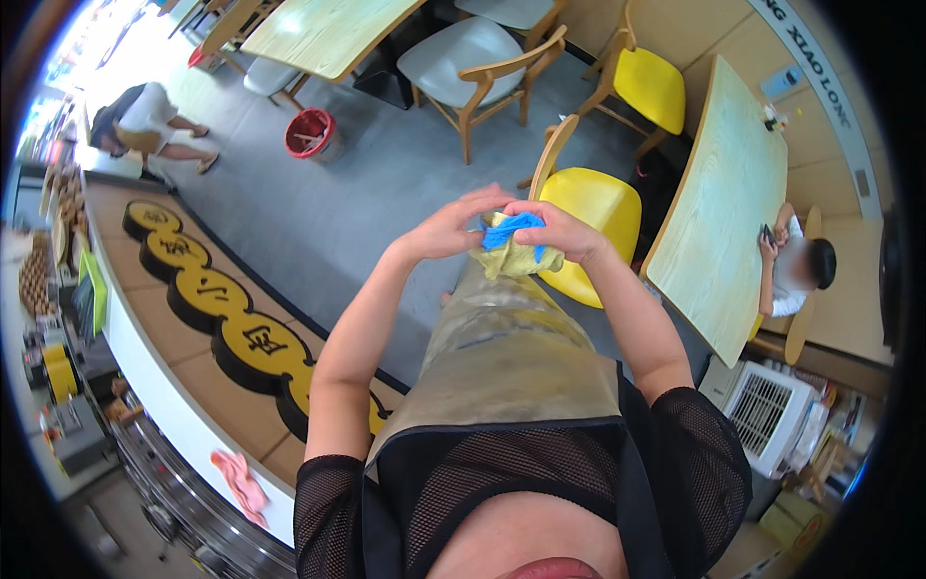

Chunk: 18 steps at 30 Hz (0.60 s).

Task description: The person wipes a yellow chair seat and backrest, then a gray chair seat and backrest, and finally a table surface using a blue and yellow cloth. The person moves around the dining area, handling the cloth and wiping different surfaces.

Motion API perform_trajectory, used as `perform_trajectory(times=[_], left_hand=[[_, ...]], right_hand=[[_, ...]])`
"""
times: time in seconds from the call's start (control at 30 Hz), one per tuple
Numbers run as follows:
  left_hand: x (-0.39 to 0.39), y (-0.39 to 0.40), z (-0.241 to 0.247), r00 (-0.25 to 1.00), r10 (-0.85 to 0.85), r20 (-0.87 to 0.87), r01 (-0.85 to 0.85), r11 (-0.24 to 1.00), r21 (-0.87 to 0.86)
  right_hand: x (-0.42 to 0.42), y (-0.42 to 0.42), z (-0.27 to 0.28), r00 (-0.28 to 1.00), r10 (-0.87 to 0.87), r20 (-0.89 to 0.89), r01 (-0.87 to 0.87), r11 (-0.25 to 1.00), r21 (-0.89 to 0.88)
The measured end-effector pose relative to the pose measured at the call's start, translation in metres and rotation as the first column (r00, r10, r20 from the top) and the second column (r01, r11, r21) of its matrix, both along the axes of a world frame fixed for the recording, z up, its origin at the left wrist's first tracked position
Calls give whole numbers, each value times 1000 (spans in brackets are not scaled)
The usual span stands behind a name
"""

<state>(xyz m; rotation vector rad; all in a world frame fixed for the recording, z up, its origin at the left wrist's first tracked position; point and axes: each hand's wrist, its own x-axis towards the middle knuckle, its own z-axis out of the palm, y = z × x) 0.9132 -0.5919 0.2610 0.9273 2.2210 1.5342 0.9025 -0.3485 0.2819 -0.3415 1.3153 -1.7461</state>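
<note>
A bunched yellow cloth point(506, 258) and a bright blue cloth point(504, 231) are crumpled together between my hands, in front of my apron. My left hand point(452, 224) presses on the left side of the bundle, its fingertips blurred. From the other side, my right hand point(561, 230) grips it, with the thumb across the blue cloth. The apron point(492, 387) is a shiny olive-beige and hangs down below the bundle. Just past my right hand stands a chair with a yellow seat point(604, 199).
On the right, a person point(792, 271) sits at a wooden table point(731, 217) holding a phone. Another person point(148, 123) bends at upper left, near a red bucket point(312, 135). A counter point(155, 358) with a pink cloth point(241, 486) runs along the left. Grey chairs point(463, 61) stand ahead.
</note>
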Motion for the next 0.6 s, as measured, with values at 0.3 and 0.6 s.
perform_trajectory(times=[0.3, 0.6], left_hand=[[-105, -20, -27, 802, 190, 566, -125, 980, -152], [-207, -13, 7, 961, 219, 166, -144, 917, -372]], right_hand=[[-106, 16, -39, 877, -56, -478, 204, 943, 262], [-179, 21, -68, 878, -468, -98, 471, 882, 3]])
